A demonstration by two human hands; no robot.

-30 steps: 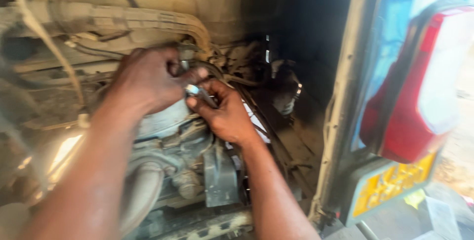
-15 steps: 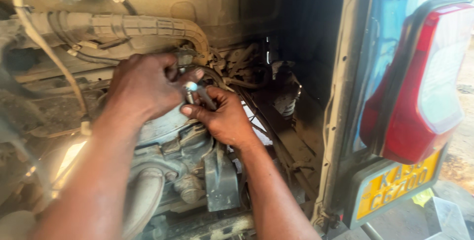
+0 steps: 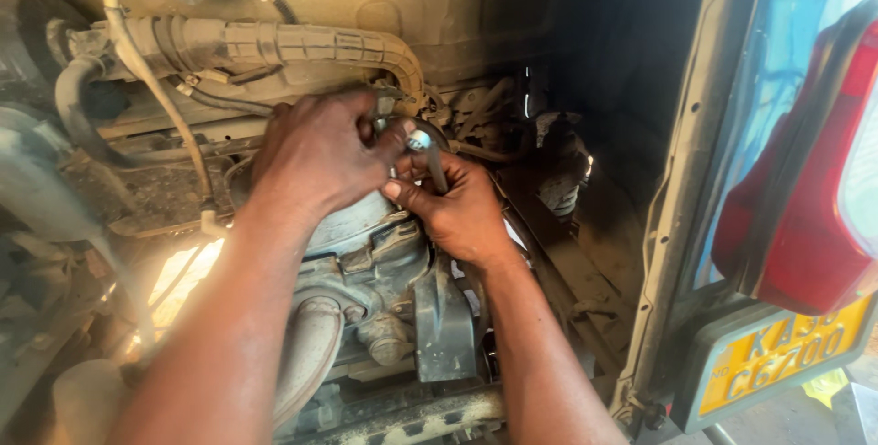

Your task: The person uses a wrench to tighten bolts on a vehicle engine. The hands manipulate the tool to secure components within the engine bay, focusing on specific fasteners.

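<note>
1. Wrench (image 3: 430, 160), a slim metal tool with a bright tip, sits upright just above the engine block (image 3: 384, 271), pinched at the top of the right hand.
2. Right hand (image 3: 462, 212) is clenched around the wrench shaft, thumb pressed across it; the knuckles rest against the upper right of the engine block.
3. Left hand (image 3: 320, 157) lies cupped over the top of the engine block, fingers curled down onto a fitting beside the wrench tip. Whether it is actually gripping something under the palm cannot be told, since the fingers hide it.
4. Compared with a second ago, both hands have stayed on the same spot above the engine block, drawn a little closer so that the fingertips now meet at the wrench tip. The tool head looks more upright than it did. I judge this to be a small re-seating of the tool on the fitting, not a full turn.
5. Above the engine block runs a ribbed corrugated hose (image 3: 302, 42), bending down just behind the hands. A thin pale cable (image 3: 151, 79) hangs to the upper left of the engine block.
6. Far to the right of the engine block stand the red tail lamp (image 3: 805, 198) and a yellow number plate (image 3: 777, 353) below it.
</note>
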